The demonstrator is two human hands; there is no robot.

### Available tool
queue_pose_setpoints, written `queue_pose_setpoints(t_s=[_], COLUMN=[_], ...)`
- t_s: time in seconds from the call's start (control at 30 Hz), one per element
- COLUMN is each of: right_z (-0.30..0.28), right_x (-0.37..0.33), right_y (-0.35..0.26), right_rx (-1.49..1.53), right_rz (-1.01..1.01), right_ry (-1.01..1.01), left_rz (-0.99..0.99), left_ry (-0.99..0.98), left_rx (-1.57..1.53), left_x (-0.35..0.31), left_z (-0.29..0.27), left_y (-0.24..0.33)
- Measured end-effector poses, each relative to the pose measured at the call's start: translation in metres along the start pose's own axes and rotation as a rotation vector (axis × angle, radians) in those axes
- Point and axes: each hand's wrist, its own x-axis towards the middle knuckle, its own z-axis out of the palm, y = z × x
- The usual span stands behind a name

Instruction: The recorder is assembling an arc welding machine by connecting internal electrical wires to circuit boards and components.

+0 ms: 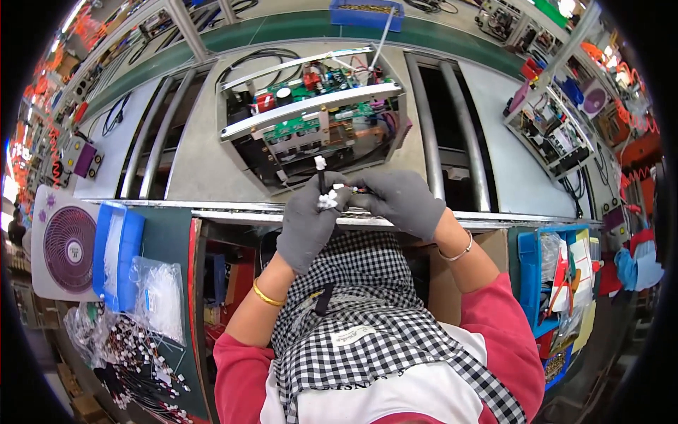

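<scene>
Both of my hands wear grey gloves and meet in front of an open metal chassis full of green circuit boards. My left hand is closed on a short wire harness with white plug connectors. One dark sleeved lead of it stands up above the fingers, a white plug at its tip. My right hand comes in from the other side, its fingertips pinched round thin wires of the same harness. The fingers partly hide the wires between the hands.
Roller gaps flank the board under the chassis. At left are a purple-white fan, a blue bin, a bag of white cable ties and piled harnesses. At right stand a blue tool bin and another chassis.
</scene>
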Motion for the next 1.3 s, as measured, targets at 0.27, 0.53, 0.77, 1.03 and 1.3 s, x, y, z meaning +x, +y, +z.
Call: queue_pose_setpoints(t_s=[0.27,0.53,0.77,1.03,1.3], right_z=[-0.02,-0.061,-0.062,-0.052,-0.037], right_x=[0.001,0.047,0.065,0.066,0.063], right_y=[0.006,0.015,0.0,-0.004,0.004], right_rx=[0.075,-0.282,-0.571,-0.741,-0.821], right_rz=[-0.034,-0.189,-0.206,-0.22,-0.24], right_ry=[0.321,0.478,0.339,0.288,0.359], left_rz=[0.013,0.246,0.164,0.266,0.219], left_ry=[0.075,-0.041,-0.152,-0.097,-0.143], left_rx=[-0.279,0.539,0.918,0.842,0.848], left_x=[0.025,0.058,0.082,0.085,0.087], left_z=[0.032,0.032,0.033,0.045,0.048], left_y=[0.004,-0.01,-0.014,-0.038,-0.038])
